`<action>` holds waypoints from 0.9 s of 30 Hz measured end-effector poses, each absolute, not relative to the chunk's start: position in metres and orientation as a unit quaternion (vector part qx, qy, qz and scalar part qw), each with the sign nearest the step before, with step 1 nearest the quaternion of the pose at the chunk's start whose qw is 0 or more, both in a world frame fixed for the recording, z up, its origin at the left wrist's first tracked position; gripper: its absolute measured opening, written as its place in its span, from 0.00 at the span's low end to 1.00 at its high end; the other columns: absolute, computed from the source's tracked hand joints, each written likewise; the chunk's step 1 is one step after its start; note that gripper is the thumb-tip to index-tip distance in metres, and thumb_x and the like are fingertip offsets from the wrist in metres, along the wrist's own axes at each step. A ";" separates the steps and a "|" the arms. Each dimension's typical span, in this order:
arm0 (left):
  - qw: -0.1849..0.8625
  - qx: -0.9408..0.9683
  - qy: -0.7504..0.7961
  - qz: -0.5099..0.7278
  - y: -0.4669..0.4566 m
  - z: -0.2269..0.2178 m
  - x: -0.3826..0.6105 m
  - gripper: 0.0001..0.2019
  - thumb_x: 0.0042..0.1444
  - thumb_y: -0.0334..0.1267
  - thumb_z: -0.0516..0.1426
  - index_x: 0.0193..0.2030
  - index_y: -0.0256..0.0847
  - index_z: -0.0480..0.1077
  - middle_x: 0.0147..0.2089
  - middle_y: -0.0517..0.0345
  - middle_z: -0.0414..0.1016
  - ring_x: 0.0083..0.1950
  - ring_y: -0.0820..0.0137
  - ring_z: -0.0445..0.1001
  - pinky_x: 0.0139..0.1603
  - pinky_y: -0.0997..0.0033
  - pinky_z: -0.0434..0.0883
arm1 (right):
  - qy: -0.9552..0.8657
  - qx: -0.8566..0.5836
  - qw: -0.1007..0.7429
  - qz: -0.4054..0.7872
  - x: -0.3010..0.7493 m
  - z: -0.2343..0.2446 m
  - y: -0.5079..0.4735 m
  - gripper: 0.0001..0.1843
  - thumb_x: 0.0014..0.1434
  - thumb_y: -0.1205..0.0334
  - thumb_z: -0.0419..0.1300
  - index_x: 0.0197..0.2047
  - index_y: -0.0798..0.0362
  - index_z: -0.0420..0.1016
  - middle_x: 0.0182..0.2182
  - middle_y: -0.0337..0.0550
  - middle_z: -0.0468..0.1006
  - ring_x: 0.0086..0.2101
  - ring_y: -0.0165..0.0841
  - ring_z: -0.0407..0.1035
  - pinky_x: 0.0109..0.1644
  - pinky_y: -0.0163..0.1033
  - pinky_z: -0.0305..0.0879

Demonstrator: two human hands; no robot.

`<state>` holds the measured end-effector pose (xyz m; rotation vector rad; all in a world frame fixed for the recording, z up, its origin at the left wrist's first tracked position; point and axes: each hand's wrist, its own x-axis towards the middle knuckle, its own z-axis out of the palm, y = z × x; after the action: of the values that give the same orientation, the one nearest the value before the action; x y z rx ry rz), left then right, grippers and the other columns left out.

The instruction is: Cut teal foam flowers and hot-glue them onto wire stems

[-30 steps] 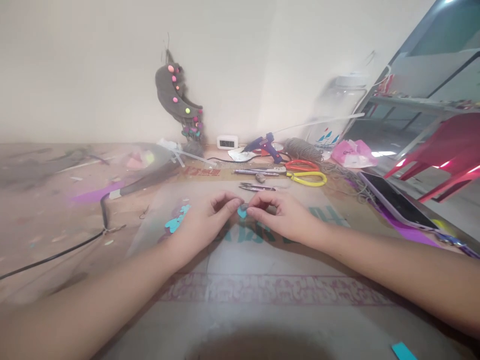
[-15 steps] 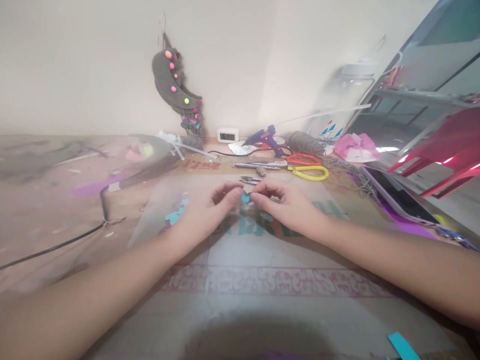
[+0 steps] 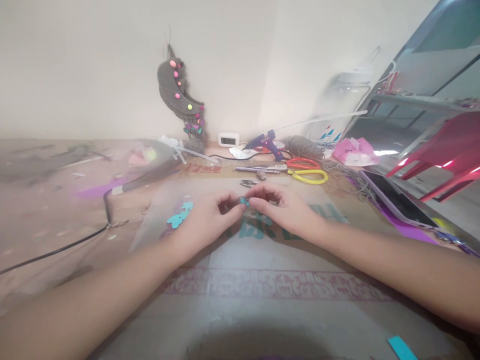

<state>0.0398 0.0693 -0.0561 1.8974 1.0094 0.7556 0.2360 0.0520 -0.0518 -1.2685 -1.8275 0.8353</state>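
Between my two hands a small turquoise cut-out piece (image 3: pixel 245 201) is pinched; its exact shape is partly covered by fingertips. My left hand (image 3: pixel 215 214) holds its left side between thumb and fingers. On the other side, my right hand (image 3: pixel 279 206) grips it with thumb and forefinger. Several similar turquoise cut-outs (image 3: pixel 180 216) lie in a small pile left of my left hand. Both hands are over a translucent sheet (image 3: pixel 240 280) with printed lettering. Small dark pointed metal tips (image 3: pixel 247 183) lie just beyond my fingers.
Behind the hands lie yellow-handled scissors (image 3: pixel 309 176), a purple glue gun (image 3: pixel 268 142), grey yarn (image 3: pixel 305 147) and a white digital clock (image 3: pixel 228 139). A phone (image 3: pixel 399 197) rests at right. A grey crescent ornament (image 3: pixel 174 87) hangs on the wall. A turquoise strip (image 3: pixel 401 347) lies at the near right.
The view has shifted slightly, so the scene sits a little lower. The turquoise piece has turned between my fingertips and shows less of its face. Both hands keep their pinch.
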 end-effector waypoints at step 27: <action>0.345 0.793 0.414 0.284 0.063 -0.056 0.040 0.19 0.66 0.45 0.51 0.25 0.41 0.68 0.25 0.64 0.71 0.31 0.71 0.70 0.36 0.71 0.64 | -0.708 -0.504 0.381 0.317 0.235 -0.052 0.053 0.07 0.57 0.58 0.59 0.34 0.53 0.73 0.29 0.40 0.78 0.29 0.31 0.68 0.33 0.36 0.65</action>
<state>0.0399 0.0633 -0.0559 2.0579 1.0755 0.7382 0.2345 0.0532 -0.0522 -1.2853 -1.8060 0.8104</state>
